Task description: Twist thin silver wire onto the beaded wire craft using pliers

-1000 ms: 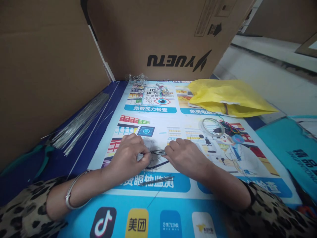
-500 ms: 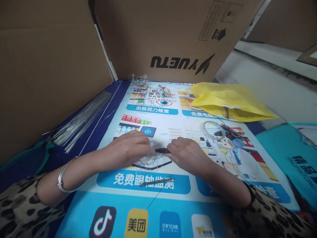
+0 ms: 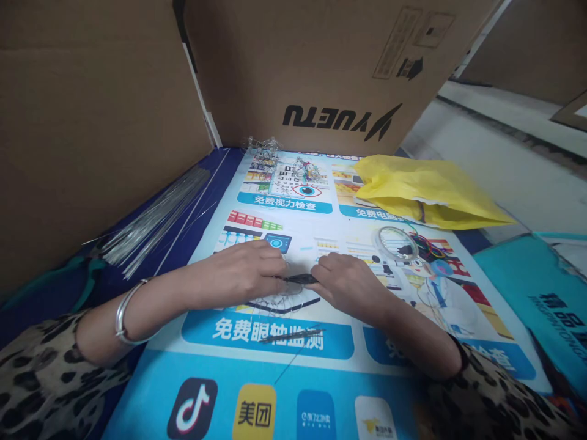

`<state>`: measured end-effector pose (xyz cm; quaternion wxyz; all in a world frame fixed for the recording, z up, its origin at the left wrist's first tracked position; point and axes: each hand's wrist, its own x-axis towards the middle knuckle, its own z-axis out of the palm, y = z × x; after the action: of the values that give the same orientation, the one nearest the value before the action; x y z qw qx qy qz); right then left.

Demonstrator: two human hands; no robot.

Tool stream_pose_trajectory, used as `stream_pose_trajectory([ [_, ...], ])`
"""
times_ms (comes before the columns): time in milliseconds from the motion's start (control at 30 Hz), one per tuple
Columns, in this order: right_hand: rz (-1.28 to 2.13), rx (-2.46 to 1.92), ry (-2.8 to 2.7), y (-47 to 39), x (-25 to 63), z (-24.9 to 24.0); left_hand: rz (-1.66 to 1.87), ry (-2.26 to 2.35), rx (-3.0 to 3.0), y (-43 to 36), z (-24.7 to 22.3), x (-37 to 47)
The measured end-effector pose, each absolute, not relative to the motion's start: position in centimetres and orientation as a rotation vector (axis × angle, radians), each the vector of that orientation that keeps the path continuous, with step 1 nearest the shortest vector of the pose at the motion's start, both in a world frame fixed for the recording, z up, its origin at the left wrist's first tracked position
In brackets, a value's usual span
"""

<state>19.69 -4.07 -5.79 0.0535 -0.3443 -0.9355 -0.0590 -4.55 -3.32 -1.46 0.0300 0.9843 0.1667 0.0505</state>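
Note:
My left hand [image 3: 245,274] and my right hand [image 3: 347,282] are close together above the middle of a printed sheet. A short, thin black strip [image 3: 300,278] spans the gap between them, its ends hidden in the fingers. Fingers of both hands are closed on it; whether it is one piece or several strands I cannot tell. Just under my left hand lies a loose tangle of fine silvery wire [image 3: 277,302]. Nearer to me a bundle of thin dark wires [image 3: 293,336] rests on the sheet.
To the left lies a bundle of straight silvery wires [image 3: 153,220] beside teal-handled pliers [image 3: 92,281]. Wire figures [image 3: 305,171] stand at the back. A wire coil [image 3: 398,241], coloured wires [image 3: 431,245] and a yellow bag [image 3: 426,189] are at right. Cardboard [image 3: 321,67] walls the back.
Both hands keep hold of the black strip, with only a slight shift of my left hand and wrist to the right. The whole view has moved a little.

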Motion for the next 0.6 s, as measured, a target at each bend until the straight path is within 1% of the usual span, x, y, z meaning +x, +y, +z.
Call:
stream_pose_trajectory([
  [167,-0.209,-1.197,-2.746,-3.9,19.7,-5.8,0.35,0.624,3.021,-3.2,-1.7,-4.6],
  [333,-0.156,-1.339,-2.596,-4.0,20.0,-5.7,0.401,0.765,2.973,-3.1,-1.3,-4.2],
  [433,-0.022,-1.374,-2.479,-4.2,20.1,-5.6,0.34,0.912,2.936,-3.0,-1.1,-3.8],
  [600,0.312,-1.392,-2.277,-5.2,19.7,-5.2,0.239,1.057,2.917,-3.0,-1.4,-2.9],
])
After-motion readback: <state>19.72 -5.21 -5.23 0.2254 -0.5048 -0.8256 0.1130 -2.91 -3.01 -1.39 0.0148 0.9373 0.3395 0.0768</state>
